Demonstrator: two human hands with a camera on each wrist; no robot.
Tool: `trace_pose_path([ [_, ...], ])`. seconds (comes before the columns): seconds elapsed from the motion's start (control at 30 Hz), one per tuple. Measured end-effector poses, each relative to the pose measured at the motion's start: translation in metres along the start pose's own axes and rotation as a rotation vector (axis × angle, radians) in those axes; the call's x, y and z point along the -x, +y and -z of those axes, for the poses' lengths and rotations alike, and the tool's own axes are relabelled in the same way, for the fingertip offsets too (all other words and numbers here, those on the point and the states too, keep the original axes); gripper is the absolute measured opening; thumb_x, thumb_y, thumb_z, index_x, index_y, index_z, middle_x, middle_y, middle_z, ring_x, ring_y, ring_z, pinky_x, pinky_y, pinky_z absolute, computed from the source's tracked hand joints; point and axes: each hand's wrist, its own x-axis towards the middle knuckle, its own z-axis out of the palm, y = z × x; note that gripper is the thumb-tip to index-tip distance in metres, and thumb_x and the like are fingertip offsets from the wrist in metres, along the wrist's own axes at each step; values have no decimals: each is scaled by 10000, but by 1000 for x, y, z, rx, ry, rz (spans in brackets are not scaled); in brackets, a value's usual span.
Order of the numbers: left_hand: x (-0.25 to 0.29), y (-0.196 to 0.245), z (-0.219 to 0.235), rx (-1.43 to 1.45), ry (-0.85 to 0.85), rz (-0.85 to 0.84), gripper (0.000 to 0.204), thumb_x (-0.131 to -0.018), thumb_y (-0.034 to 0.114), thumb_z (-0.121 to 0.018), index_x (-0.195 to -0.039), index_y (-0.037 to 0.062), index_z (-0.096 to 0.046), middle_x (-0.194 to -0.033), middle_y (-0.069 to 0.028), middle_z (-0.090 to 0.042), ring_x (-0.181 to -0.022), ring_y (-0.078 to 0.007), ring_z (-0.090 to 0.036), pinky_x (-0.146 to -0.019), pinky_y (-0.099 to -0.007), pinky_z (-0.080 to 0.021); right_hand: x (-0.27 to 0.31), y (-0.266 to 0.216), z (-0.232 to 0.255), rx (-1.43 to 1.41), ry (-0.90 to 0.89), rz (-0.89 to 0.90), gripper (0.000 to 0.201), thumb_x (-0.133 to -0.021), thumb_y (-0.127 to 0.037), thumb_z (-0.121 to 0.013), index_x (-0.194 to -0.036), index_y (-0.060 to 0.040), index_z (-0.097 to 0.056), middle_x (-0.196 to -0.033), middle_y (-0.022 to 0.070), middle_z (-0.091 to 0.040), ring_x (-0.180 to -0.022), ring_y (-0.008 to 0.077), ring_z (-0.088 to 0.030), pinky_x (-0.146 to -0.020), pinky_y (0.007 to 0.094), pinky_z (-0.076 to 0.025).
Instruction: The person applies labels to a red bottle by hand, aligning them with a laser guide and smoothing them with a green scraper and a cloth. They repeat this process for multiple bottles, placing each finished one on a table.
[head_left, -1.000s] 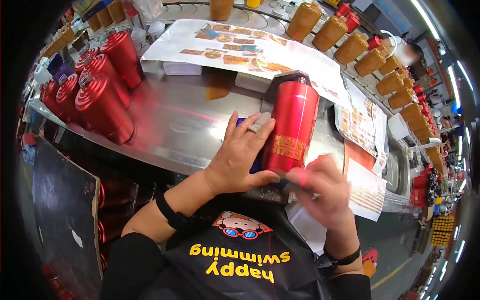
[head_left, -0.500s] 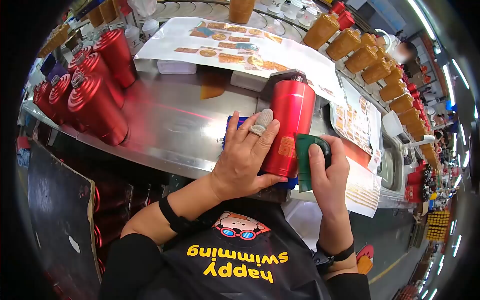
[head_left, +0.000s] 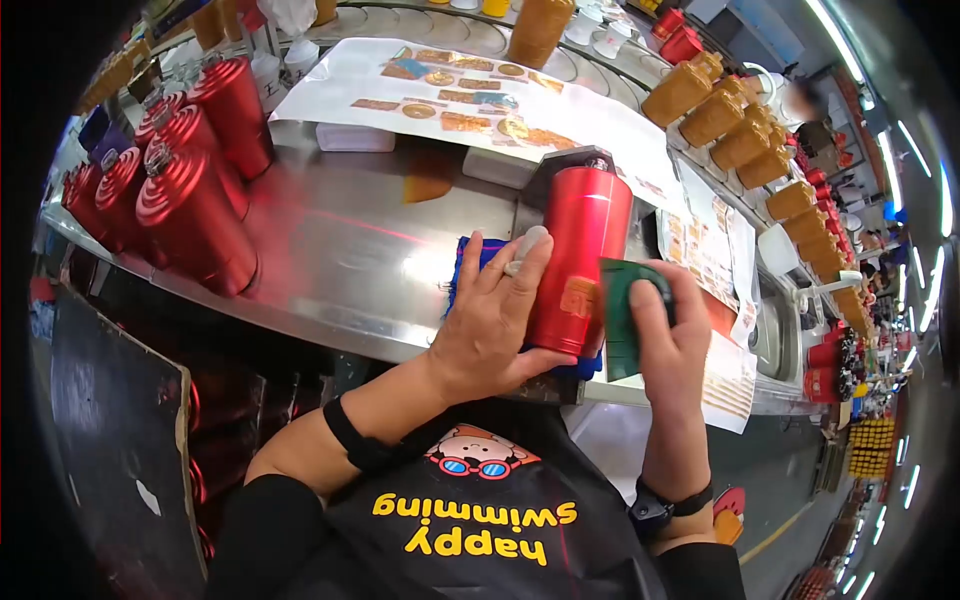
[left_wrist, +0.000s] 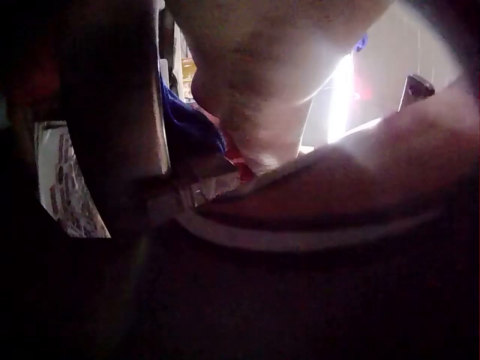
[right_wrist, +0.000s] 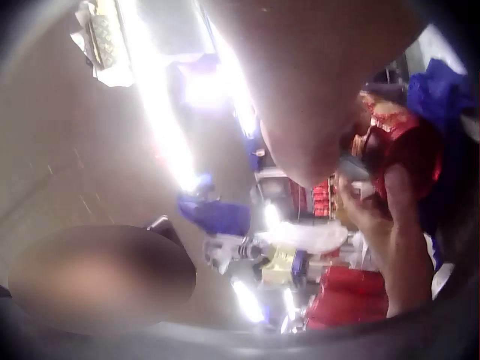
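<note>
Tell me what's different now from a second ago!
The right hand moved up and right, beside the red bottle, and the green scraper it holds now shows clearly. Less of the gold pattern shows. The brown jars behind shifted right. The left hand still touches the red bottle.

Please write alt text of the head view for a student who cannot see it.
A left hand touches a shiny red cylindrical bottle with a gold emblem while the right hand holds a flat dark-green tool beside it. More red bottles stand at left on a silver metal table.
</note>
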Motion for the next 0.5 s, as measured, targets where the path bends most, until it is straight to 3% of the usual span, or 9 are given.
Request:
trace_pose_path([
  [0.03,3,-2,2,40,-35,32,1093,-763,516,-763,-1514,-37,-192,-1533,-253,-306,-1360,-450,-366,-1160,-602,-119,2,1,5,-135,-7,-34,216,-986,-160,-595,-1126,3,-579,-908,32,-637,-758,88,-613,-642,253,-501],
  [0.17,13,-5,0,-53,-32,35,1021,-791,456,-753,-1513,-27,-216,-1535,-251,-319,-1436,-433,-261,-1169,-594,-84,13,29,9,-219,38,-79,247,-995,-174,-590,-1171,-5,-560,-974,18,-622,-826,51,-575,-718,194,-487],
  [0.27,-4,24,12,-268,-80,-127,1046,-725,406,-799,-1508,-15,-250,-1533,-248,-333,-1453,-430,-220,-1169,-598,-80,16,26,0,-415,71,-139,243,-987,-161,-602,-1170,-6,-560,-979,15,-620,-846,57,-575,-751,197,-484],
  [0.4,-6,13,-2,-151,-43,-115,1041,-722,371,-789,-1524,-4,-241,-1493,-239,-395,-1383,-444,-361,-1146,-623,-150,19,33,-7,-103,9,8,257,-950,-144,-659,-1139,5,-567,-949,24,-627,-846,67,-556,-758,221,-473],
  [0.5,8,-2,-5,-50,-24,-31,968,-829,438,-705,-1529,-18,-215,-1506,-248,-372,-1386,-439,-369,-1151,-604,-156,20,53,6,-124,149,-77,230,-961,-144,-640,-1113,12,-564,-929,19,-616,-835,64,-546,-740,219,-469],
])
